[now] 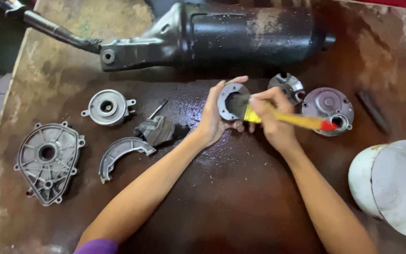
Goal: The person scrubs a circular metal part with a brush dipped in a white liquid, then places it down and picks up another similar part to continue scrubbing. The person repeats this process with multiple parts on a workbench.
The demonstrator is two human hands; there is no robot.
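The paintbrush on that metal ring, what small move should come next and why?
Probably sweep the paintbrush bristles round the inner edge of the ring-shaped metal part. The left hand holds the part tilted up off the wet, dark board, the right hand grips the brush, and the bristles already sit in its central opening.

No packages, labels, signs or screens visible.

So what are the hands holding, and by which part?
Left hand grips a metal ring by its rim; right hand holds a yellow-handled brush near the bristles.
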